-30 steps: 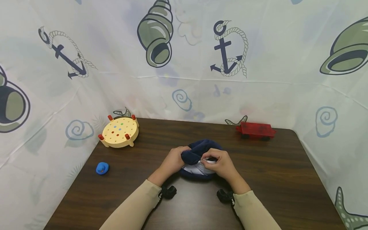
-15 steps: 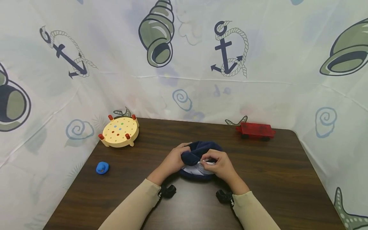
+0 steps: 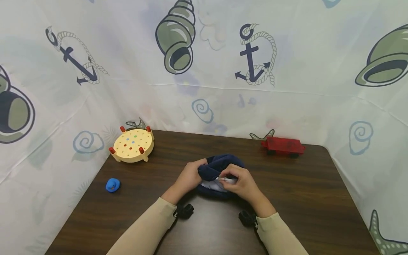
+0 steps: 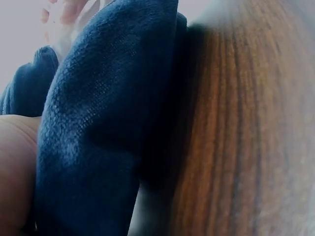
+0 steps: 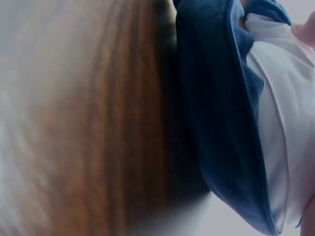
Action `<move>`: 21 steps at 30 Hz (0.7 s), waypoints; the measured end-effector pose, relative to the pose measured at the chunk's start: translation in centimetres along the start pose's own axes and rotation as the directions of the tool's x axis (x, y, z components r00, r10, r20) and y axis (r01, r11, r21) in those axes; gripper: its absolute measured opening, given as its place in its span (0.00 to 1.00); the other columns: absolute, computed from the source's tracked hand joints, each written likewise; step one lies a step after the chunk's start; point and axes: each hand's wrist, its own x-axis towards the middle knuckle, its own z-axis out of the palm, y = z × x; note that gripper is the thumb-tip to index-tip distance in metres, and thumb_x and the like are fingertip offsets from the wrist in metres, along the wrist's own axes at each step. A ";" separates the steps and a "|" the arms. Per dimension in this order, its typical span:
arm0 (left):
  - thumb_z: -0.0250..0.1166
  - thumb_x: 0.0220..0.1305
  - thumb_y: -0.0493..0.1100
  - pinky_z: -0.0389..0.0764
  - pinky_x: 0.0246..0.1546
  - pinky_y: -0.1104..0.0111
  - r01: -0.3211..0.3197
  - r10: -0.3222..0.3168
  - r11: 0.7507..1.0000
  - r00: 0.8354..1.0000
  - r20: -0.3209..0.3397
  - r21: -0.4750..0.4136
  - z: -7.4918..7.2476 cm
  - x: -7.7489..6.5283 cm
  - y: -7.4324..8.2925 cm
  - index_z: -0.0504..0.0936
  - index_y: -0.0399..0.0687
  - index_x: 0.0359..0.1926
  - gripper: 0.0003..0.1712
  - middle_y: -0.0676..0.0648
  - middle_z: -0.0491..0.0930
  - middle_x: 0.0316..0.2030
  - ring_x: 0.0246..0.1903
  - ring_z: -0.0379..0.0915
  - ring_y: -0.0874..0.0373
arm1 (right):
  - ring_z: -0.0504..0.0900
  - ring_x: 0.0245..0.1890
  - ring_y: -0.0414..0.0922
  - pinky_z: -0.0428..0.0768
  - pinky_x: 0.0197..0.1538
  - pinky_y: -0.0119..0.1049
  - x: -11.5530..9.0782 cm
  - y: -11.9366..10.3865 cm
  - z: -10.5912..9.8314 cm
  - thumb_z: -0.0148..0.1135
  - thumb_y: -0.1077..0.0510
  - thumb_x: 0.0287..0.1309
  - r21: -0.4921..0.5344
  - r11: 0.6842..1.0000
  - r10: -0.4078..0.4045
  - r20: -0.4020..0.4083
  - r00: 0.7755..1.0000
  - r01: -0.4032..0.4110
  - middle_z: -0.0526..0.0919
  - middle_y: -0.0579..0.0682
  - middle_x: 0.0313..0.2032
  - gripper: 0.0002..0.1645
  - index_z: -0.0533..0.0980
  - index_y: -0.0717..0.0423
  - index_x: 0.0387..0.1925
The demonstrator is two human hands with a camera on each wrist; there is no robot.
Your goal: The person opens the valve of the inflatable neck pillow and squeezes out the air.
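Note:
A soft navy plush piece (image 3: pixel 214 170) with a white inner lining (image 3: pixel 210 185) sits mid-table in the head view, its navy edges folded over the white. My left hand (image 3: pixel 188 177) grips its left side, fingers hidden behind the fold. With thumb and fingertips, my right hand (image 3: pixel 243 182) pinches a bit of white at the opening. The left wrist view is filled by the thick navy fabric (image 4: pixel 98 108), close over the wood. From the right wrist, the lining (image 5: pixel 283 83) shows a seam running along it beside the navy rim.
A blue rubber duck (image 3: pixel 113 185) sits at the left of the brown table (image 3: pixel 302 198). Behind it stands a round yellow pegged toy (image 3: pixel 133 145) with red-tipped posts. At the back right is a red wheeled toy wagon (image 3: pixel 283 146). A patterned cloth (image 3: pixel 220 71) hangs behind.
Both hands and the navy piece have shifted slightly left. The right fingertips, still pinching the white bit, have moved a little left along the opening.

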 end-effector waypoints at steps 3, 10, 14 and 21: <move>0.72 0.70 0.40 0.76 0.34 0.67 0.005 -0.005 1.000 1.000 0.012 0.008 0.0 0.1 -0.1 0.80 0.62 0.35 0.10 0.58 0.82 0.28 0.29 0.76 0.60 | 0.85 0.39 0.38 0.83 0.50 0.27 0.0 0.0 0.2 0.83 0.68 0.54 -0.002 1.000 -0.015 -0.004 1.000 0.015 0.88 0.41 0.37 0.16 0.88 0.48 0.41; 0.70 0.71 0.41 0.76 0.35 0.67 0.014 -0.015 1.000 0.999 0.038 0.021 0.0 0.2 0.0 0.80 0.61 0.35 0.09 0.57 0.82 0.28 0.29 0.76 0.59 | 0.85 0.38 0.38 0.83 0.49 0.28 0.3 0.1 0.3 0.83 0.68 0.53 0.000 1.000 -0.019 -0.009 1.000 0.019 0.88 0.40 0.36 0.16 0.88 0.46 0.39; 0.70 0.70 0.41 0.77 0.36 0.66 0.019 -0.020 1.000 0.998 0.058 0.019 -0.1 0.3 -0.1 0.80 0.63 0.36 0.10 0.58 0.82 0.29 0.30 0.76 0.59 | 0.84 0.38 0.37 0.83 0.47 0.28 0.2 0.2 0.2 0.82 0.69 0.53 0.027 1.000 -0.004 0.013 1.000 0.004 0.87 0.40 0.35 0.16 0.89 0.46 0.38; 0.71 0.70 0.42 0.77 0.37 0.66 0.013 -0.015 0.999 0.997 0.078 0.031 -0.2 0.5 0.0 0.80 0.62 0.36 0.09 0.57 0.83 0.31 0.31 0.77 0.59 | 0.84 0.36 0.37 0.83 0.44 0.30 0.1 0.2 0.2 0.82 0.68 0.54 0.031 0.998 0.052 0.016 0.999 -0.053 0.87 0.39 0.35 0.15 0.89 0.46 0.37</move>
